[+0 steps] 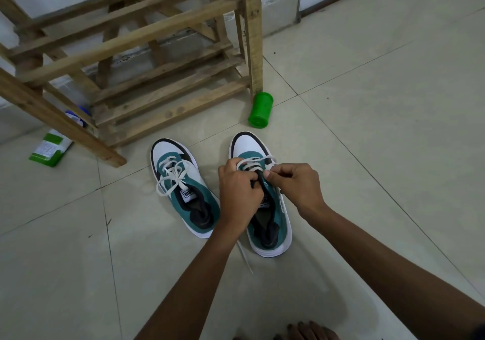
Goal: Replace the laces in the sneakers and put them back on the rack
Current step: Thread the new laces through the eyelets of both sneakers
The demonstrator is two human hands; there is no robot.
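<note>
Two white and teal sneakers stand side by side on the tiled floor, toes pointing at the wooden rack (168,82). The left sneaker (181,182) carries a white lace tied in a loose bow. Both my hands are over the right sneaker (265,224). My left hand (238,195) grips the tongue area and lace from the left. My right hand (296,184) pinches the white lace (256,162) near the upper eyelets. A loose lace end (245,257) trails on the floor beside the right sneaker's heel.
A green plastic cup (260,110) lies tipped by the rack's right post. A green and white packet (49,146) lies on the floor left of the rack, with a blue and white item (78,116) behind a rack leg. My toes (304,331) show at the bottom edge.
</note>
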